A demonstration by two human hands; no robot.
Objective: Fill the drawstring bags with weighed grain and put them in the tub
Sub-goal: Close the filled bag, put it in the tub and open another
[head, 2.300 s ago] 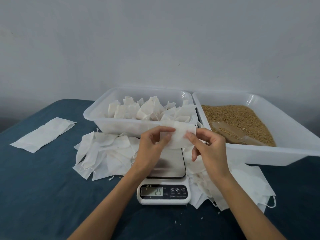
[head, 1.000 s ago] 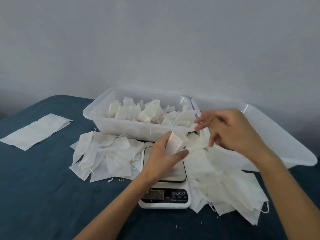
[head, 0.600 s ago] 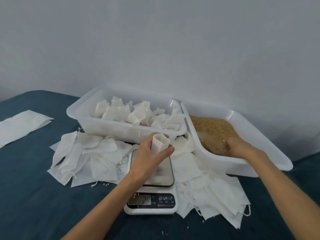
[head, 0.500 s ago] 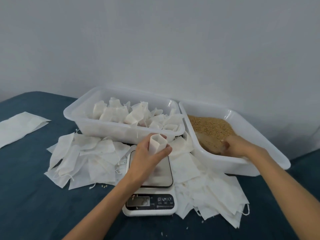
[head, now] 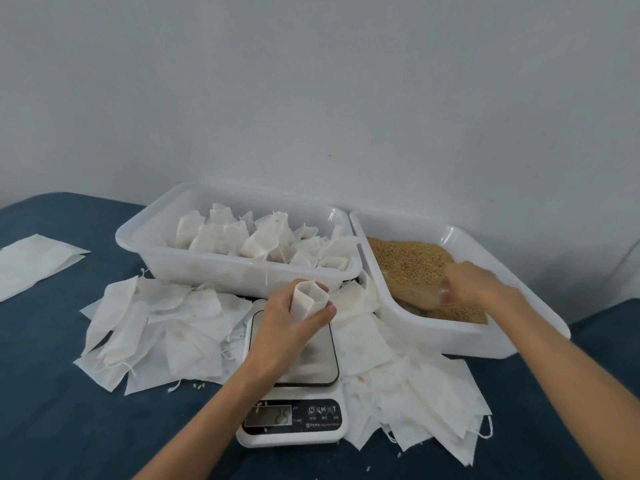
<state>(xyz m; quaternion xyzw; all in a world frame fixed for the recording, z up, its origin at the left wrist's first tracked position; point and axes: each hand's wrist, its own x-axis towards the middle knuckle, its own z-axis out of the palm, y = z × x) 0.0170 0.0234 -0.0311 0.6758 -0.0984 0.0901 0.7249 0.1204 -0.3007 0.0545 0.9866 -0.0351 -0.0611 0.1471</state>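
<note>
At the far left I saw a flat white sheet (head: 33, 261) lying alone on the dark blue tabletop (head: 52, 410). Next came a loose heap of empty drawstring bags (head: 152, 327), fanned out flat in front of the left tub (head: 242, 275), with a few stray grains on the cloth just before them. That white plastic tub held a crowd of filled bags (head: 263, 237), standing and leaning against each other.

My left hand (head: 287, 323) was over the steel platform of the kitchen scale (head: 294, 386), fingers and thumb curled round one small white bag (head: 310, 301), holding it upright with its mouth spread open toward me. The bag sat just above the platform; whether its bottom touched the steel I could not tell. The scale's display was too dim to read.

To the right of the scale a second heap of empty bags (head: 415, 393) spilled down toward the table's near edge. Behind it stood the right tub (head: 519, 337), touching the left tub along their rims and holding tan grain (head: 408, 261). My right hand (head: 471, 285) was down in that grain, gripping what looked like a clear plastic scoop (head: 415, 296), though the blur made it hard to be sure.
</note>
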